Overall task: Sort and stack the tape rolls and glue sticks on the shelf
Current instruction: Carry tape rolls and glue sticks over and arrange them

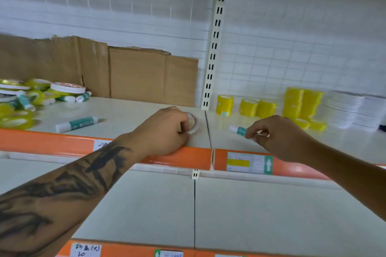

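Your left hand (167, 129) curls its fingers over a white tape roll (193, 124) lying flat on the shelf (125, 110) near the orange front edge, while your right hand (277, 135) pinches a teal-and-white glue stick (239, 130) just above the neighbouring shelf section. Another glue stick (77, 124) lies loose to the left, near a jumbled pile of rolls and sticks (27, 100); yellow tape rolls (292, 106) stand stacked to the right.

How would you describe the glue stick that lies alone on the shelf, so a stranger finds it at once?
Start at the cardboard sheet leaning against the back of the left shelf bay. In front of it, near the orange shelf edge, lies one glue stick, white and teal. Unlike the others, it is outside the pile and no hand holds it.
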`<state>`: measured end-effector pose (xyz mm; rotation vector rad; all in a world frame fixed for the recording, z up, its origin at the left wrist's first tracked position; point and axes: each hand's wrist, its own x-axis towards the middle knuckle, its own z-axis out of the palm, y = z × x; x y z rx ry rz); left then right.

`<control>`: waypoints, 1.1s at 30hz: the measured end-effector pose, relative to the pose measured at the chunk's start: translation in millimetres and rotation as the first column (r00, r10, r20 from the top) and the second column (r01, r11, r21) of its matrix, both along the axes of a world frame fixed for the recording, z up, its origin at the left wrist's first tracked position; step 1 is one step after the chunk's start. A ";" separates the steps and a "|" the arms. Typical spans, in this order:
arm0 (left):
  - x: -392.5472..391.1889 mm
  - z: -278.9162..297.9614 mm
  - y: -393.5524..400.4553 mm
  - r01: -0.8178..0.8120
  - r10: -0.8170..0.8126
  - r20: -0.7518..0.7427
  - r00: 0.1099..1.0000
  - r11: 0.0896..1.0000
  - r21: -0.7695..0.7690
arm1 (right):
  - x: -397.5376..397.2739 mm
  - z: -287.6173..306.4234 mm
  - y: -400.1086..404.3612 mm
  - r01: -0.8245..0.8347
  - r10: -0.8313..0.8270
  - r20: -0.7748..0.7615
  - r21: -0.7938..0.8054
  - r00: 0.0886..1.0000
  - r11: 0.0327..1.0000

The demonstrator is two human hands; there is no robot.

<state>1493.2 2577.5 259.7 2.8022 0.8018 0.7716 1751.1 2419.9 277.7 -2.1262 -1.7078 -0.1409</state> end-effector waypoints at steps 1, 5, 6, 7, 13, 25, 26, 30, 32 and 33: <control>10.2 1.6 -5.0 0.010 -0.010 -0.010 1.000 1.000 0.006 | 9.3 -0.3 -6.0 0.006 -0.006 0.001 0.003 1.000 1.000; 63.3 9.1 -24.0 0.043 -0.041 -0.030 0.999 0.998 0.054 | 51.4 3.5 -29.3 0.005 -0.005 -0.013 0.025 1.000 1.000; 78.9 10.7 -29.3 0.051 -0.049 -0.026 0.998 0.996 0.068 | 63.7 4.2 -34.6 -0.001 0.002 -0.014 0.023 1.000 1.000; 94.7 12.2 -34.9 0.063 -0.062 -0.020 0.998 0.995 0.081 | 76.7 4.8 -39.8 -0.002 0.002 -0.021 0.016 1.000 1.000; 188.5 17.4 -68.5 0.131 -0.128 -0.038 0.991 0.989 0.072 | 153.7 6.3 -71.5 -0.050 0.050 -0.031 -0.011 0.998 0.999; 276.1 30.0 -124.7 0.093 -0.091 0.078 0.993 0.995 -0.031 | 238.1 -1.7 -91.4 -0.299 0.303 -0.115 0.045 0.946 0.953; 279.2 31.6 -127.7 0.100 -0.096 0.084 0.992 0.994 -0.040 | 240.8 -0.6 -92.8 -0.310 0.318 -0.134 0.076 0.939 0.948; 295.2 37.2 -134.4 0.157 -0.152 0.083 0.985 0.986 -0.055 | 254.5 5.1 -99.8 -0.340 0.368 -0.112 0.208 0.923 0.917; 304.4 41.4 -136.9 0.211 -0.206 0.074 0.976 0.976 -0.057 | 260.1 6.7 -102.6 -0.370 0.396 -0.075 0.231 0.915 0.900; 308.9 43.7 -138.4 0.246 -0.243 0.056 0.968 0.967 -0.059 | 263.0 6.5 -102.9 -0.384 0.409 -0.054 0.252 0.911 0.888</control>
